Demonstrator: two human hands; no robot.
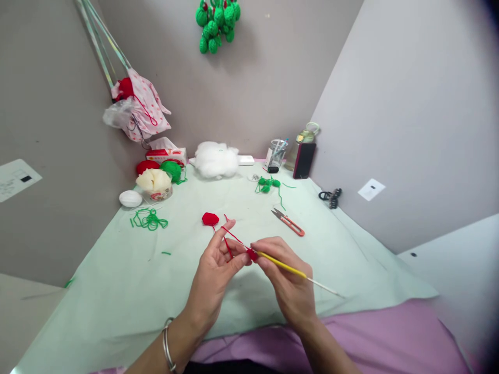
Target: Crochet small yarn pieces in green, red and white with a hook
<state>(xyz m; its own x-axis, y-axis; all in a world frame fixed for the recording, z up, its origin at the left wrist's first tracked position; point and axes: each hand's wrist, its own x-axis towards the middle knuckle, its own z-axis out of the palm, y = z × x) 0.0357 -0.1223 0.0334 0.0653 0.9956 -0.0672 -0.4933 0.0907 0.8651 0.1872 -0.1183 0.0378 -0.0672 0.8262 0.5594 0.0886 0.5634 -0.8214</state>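
Between thumb and fingers, my left hand (pixel 214 270) pinches a small red crochet piece (pixel 252 254). Red yarn (pixel 234 236) runs over its raised index finger and down to the piece. My right hand (pixel 290 275) grips a crochet hook (pixel 283 265) by its yellow handle, the pale far end pointing down to the right. The hook's tip meets the red piece, where fingers partly hide it. Just beyond my left hand, a small red yarn ball (pixel 210 219) lies on the pale green cloth (pixel 187 301).
Orange thread snips (pixel 288 222) lie beyond my right hand. Green yarn strands (pixel 150 219) and small green crochet pieces (pixel 267 184) lie farther off. White stuffing (pixel 216 160), a tissue box (pixel 167 156), a clear cup (pixel 276 153) and a phone (pixel 304 161) stand along the back.
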